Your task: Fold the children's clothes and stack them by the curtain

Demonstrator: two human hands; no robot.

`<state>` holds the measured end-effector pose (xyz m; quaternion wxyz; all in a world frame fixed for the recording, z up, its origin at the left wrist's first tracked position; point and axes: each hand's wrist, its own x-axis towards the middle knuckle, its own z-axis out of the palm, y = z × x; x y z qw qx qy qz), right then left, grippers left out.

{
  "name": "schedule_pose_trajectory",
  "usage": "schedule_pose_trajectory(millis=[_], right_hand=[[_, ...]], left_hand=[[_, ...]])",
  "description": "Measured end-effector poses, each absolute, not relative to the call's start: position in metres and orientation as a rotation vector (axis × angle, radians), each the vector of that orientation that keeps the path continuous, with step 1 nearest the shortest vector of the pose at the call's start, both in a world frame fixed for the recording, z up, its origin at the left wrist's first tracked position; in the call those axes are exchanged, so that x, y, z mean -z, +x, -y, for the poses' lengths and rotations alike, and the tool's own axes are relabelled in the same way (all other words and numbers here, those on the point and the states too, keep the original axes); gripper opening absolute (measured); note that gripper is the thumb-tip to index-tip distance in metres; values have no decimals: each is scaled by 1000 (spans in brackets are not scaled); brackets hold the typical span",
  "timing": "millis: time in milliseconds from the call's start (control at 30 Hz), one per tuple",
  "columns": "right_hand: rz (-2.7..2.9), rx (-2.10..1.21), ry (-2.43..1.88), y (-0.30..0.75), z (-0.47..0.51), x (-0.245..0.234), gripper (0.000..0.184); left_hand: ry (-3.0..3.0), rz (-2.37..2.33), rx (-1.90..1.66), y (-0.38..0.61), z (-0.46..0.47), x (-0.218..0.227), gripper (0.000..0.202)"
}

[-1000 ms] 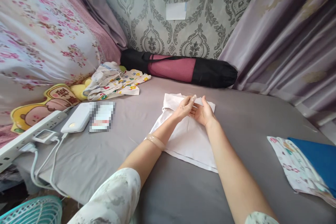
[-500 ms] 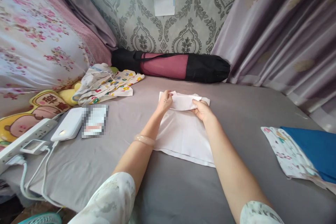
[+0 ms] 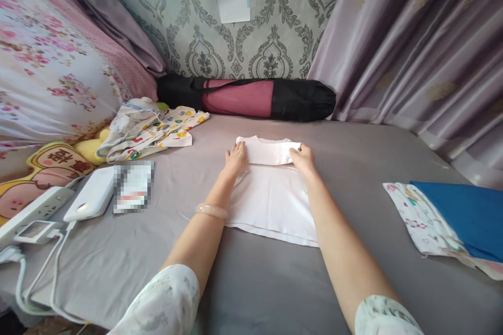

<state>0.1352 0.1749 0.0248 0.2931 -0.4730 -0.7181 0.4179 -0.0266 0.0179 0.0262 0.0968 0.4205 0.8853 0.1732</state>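
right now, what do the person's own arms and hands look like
The left sleeve and right sleeve are whitish with a muted grey-green print, stopping well short of the wrists. A smooth, pale bangle circles the left arm. The left hand and right hand wear no gloves.

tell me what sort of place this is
Probably a bedroom: a wide, flat surface under a smooth grey fabric sheet looks like a bed, with shiny pale-purple fabric curtains and grey damask-patterned wallpaper around it.

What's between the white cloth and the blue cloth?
In the head view, after the white cloth come the right forearm, grey sheet and a patterned cloth touching the blue cloth.
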Motion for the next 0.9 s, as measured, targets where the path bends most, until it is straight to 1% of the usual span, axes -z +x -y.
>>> schedule_pose_trajectory(millis=[100,233,333,400,467,600,700,900], right_hand=[[2075,-806,-1352,139,-171,-28,26],[2146,-743,-1398,145,-161,-34,30],[2173,-647,-1402,147,-154,-37,34],[2206,-543,-1316,144,-148,-37,39],[2305,-480,-1116,138,-142,-35,43],[2667,-420,-729,119,-124,-28,51],[2821,-399,-680,111,-113,-23,54],[2844,-370,-746,113,-112,-21,53]], left_hand=[[1229,-2630,-510,-30,-17,-21,60],[1220,-2627,-536,-33,-15,-21,55],[1247,-2651,-496,-27,-15,-29,55],[1319,-2694,-471,-18,-17,-35,56],[1454,-2714,-473,-6,-23,-40,56],[1666,-2623,-457,12,-37,-38,55],[1660,-2574,-416,12,-40,-30,53],[1627,-2650,-428,0,-38,-14,50]])
